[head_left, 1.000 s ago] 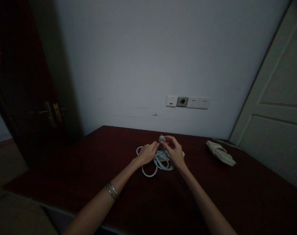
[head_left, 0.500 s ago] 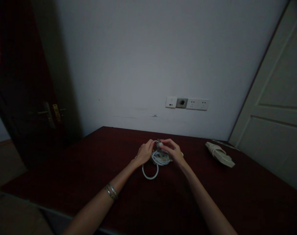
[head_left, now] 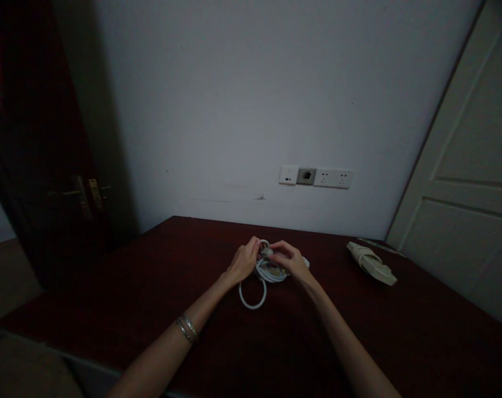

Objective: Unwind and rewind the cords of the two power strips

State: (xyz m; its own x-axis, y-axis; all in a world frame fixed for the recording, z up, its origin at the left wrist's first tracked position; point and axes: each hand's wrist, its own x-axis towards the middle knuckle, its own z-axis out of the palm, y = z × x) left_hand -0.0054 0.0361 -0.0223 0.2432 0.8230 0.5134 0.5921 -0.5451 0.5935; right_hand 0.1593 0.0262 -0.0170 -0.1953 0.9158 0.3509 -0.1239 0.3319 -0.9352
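Both hands meet over a bundle of white cable [head_left: 259,282] on the dark red table [head_left: 159,287]. My left hand [head_left: 244,261], with bangles on its wrist, has its fingers curled round the coils at the left side. The fingers of my right hand [head_left: 291,260] pinch the cable's plug end at the top of the bundle. One loop of the cable hangs out toward me and lies on the table. What lies under the bundle is hidden.
A beige power strip with its cord wrapped round it [head_left: 373,262] lies at the table's right. Wall sockets [head_left: 316,177] sit above the table's far edge. A dark door [head_left: 39,166] stands at the left, a pale door [head_left: 470,182] at the right.
The cable's wide loops have been drawn into a tighter bundle between my hands. The two hands have come closer together, and the plug end has dropped lower.
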